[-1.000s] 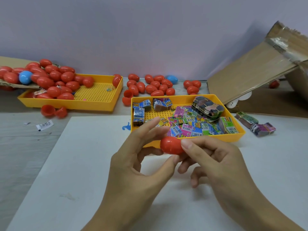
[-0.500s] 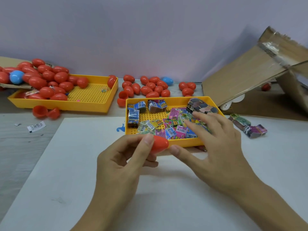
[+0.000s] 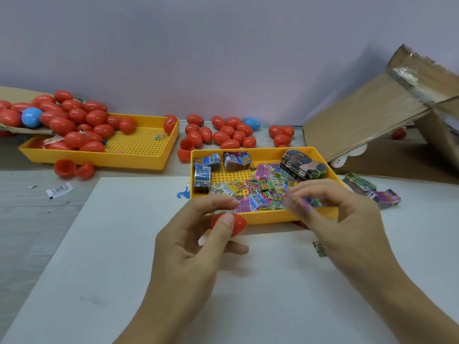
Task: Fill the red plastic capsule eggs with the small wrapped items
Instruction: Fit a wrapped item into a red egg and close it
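Note:
My left hand (image 3: 198, 244) pinches a red capsule egg half (image 3: 237, 224) between thumb and fingers, just in front of the near yellow tray (image 3: 268, 217). That tray holds several small colourful wrapped packets (image 3: 260, 187) and bundles. My right hand (image 3: 342, 219) is over the tray's front right part, its fingertips pinching a small wrapped packet (image 3: 298, 201), blurred by motion. Whether the egg half holds anything is hidden by my thumb.
A second yellow tray (image 3: 139, 160) at the back left holds several red eggs (image 3: 74, 122) and a blue egg (image 3: 31, 117). More red eggs (image 3: 228, 135) lie by the wall. An open cardboard box (image 3: 377, 115) stands at right. Loose packet bundles (image 3: 372, 192) lie beside it.
My right hand let go of the egg, reached into the near tray and lifted a small packet. My left hand kept hold of the red egg piece and shifted slightly.

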Demonstrator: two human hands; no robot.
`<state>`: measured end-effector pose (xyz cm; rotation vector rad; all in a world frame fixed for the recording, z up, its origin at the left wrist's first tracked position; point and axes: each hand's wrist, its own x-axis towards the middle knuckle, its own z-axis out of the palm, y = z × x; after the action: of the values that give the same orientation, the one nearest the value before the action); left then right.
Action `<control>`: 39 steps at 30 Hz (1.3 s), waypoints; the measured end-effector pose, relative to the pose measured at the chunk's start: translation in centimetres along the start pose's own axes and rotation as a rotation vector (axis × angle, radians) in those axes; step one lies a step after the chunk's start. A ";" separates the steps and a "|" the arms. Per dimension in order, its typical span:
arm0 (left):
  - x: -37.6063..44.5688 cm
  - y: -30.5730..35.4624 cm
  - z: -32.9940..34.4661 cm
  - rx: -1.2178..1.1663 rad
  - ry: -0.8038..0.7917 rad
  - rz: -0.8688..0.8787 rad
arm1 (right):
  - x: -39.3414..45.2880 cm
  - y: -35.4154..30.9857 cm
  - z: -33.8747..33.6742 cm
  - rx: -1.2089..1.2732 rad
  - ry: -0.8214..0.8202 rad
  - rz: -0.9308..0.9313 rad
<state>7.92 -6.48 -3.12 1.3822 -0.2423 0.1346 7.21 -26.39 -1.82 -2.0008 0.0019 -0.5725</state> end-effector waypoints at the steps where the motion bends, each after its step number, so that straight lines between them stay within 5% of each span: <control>1: -0.1 -0.1 0.0 0.017 -0.030 0.013 | -0.2 -0.4 0.0 0.061 0.003 0.029; 8: -0.6 -0.4 0.1 0.025 -0.208 -0.053 | -1.8 -2.3 0.7 0.293 -0.417 0.152; 14: -0.6 -0.4 0.4 0.138 -0.201 0.033 | -1.7 -2.3 0.8 0.227 -0.498 0.212; 20: -0.2 0.1 0.3 0.043 -0.066 0.020 | -1.4 -1.9 0.1 0.023 -0.428 0.277; 26: -0.2 0.2 0.1 0.094 -0.070 0.034 | -2.2 -2.8 -0.1 -0.262 -0.126 -0.055; 31: -0.5 0.3 0.2 0.192 -0.171 0.173 | -2.4 -3.3 0.1 0.107 -0.227 0.076; 39: -0.8 0.2 0.5 0.231 -0.215 0.244 | -2.4 -3.3 0.5 0.183 -0.308 0.148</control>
<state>7.03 -6.88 -3.02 1.5950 -0.5907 0.2224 4.53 -23.78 -0.21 -1.8721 -0.0865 -0.1597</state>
